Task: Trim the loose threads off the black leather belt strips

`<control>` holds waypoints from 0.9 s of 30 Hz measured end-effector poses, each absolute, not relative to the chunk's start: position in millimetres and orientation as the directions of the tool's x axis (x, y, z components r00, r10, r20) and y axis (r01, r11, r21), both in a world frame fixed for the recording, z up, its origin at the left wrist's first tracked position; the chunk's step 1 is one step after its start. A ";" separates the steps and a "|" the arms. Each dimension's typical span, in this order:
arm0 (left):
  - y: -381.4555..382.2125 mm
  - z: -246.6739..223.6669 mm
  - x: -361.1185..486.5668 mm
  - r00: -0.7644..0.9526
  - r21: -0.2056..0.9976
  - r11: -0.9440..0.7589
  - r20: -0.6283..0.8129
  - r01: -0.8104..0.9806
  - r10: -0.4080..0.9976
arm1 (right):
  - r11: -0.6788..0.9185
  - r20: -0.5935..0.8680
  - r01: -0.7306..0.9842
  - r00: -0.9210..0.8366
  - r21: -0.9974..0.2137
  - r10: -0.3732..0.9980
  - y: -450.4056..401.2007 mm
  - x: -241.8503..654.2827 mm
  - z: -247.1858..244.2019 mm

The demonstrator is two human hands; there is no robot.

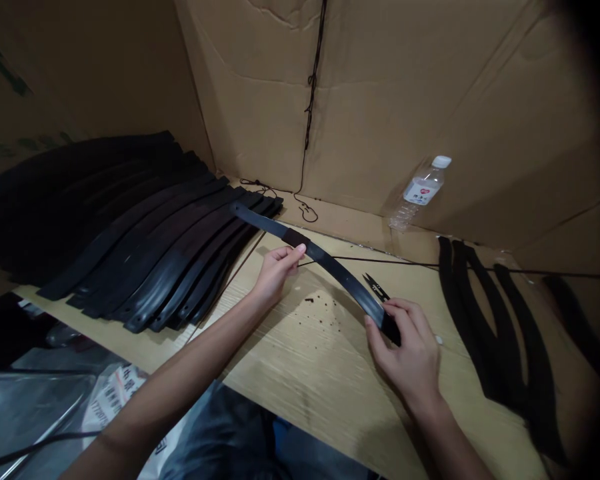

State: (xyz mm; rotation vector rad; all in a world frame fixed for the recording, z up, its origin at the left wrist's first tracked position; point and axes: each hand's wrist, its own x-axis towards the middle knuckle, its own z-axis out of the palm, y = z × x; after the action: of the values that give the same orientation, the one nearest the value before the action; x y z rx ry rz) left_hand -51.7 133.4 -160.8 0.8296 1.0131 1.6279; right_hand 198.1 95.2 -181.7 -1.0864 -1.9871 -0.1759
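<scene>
The left hand [275, 267] pinches a long black strap [330, 267] near its middle, just by a dark sleeve wrapped around it. The right hand [410, 347] grips the strap's near end with closed fingers. The strap hangs in the air between both hands, a little above the wooden table [310, 373].

A small pair of black thread snips [376, 287] lies just behind the right hand. Tiny dark crumbs [325, 310] sit on the table under the strap. A thin black thread [430, 267] runs across the table.

A big pile of straps [145, 247] lies on the left, and a smaller bunch of straps [500, 333] on the right. I think many straps are handled and some are left, but I cannot tell which pile is which.

The right side is very dark. A water bottle [420, 193] leans on the cardboard wall [380, 100].
</scene>
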 end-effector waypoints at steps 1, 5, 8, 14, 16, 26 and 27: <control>133.6 -161.5 -52.1 -0.267 0.915 -0.137 0.034 -0.379 0.963 | 0.617 0.736 0.746 -0.266 -0.251 0.622 95.1 198.1 -182.0; 134.1 -164.2 -52.4 -0.271 0.929 -0.118 0.020 -0.350 0.962 | 0.628 0.749 0.739 -0.270 -0.241 0.605 95.1 198.7 -181.9; 134.6 -165.5 -51.5 -0.238 0.923 -0.110 0.020 -0.370 0.971 | 0.637 0.751 0.736 -0.283 -0.228 0.596 95.5 199.4 -181.8; 136.7 -165.4 -51.5 -0.123 0.896 -0.089 0.038 -0.434 0.992 | 0.592 0.721 0.768 -0.263 -0.246 0.641 97.0 201.9 -183.4; 136.6 -163.8 -51.7 -0.108 0.887 -0.097 0.054 -0.452 0.993 | 0.564 0.704 0.790 -0.257 -0.242 0.662 97.6 202.1 -183.2; 133.2 -158.5 -51.6 -0.166 0.907 -0.105 0.040 -0.409 0.985 | 0.558 0.680 0.785 -0.257 -0.268 0.687 96.3 199.1 -181.0; 133.5 -159.0 -51.9 -0.176 0.906 -0.106 0.035 -0.411 0.984 | 0.562 0.680 0.782 -0.260 -0.268 0.686 96.2 199.0 -180.8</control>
State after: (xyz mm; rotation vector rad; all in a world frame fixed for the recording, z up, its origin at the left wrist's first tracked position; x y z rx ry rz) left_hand -51.9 133.5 -159.0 0.8484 0.9585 1.5553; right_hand 199.0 96.2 -180.8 -1.1766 -2.0080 -0.1556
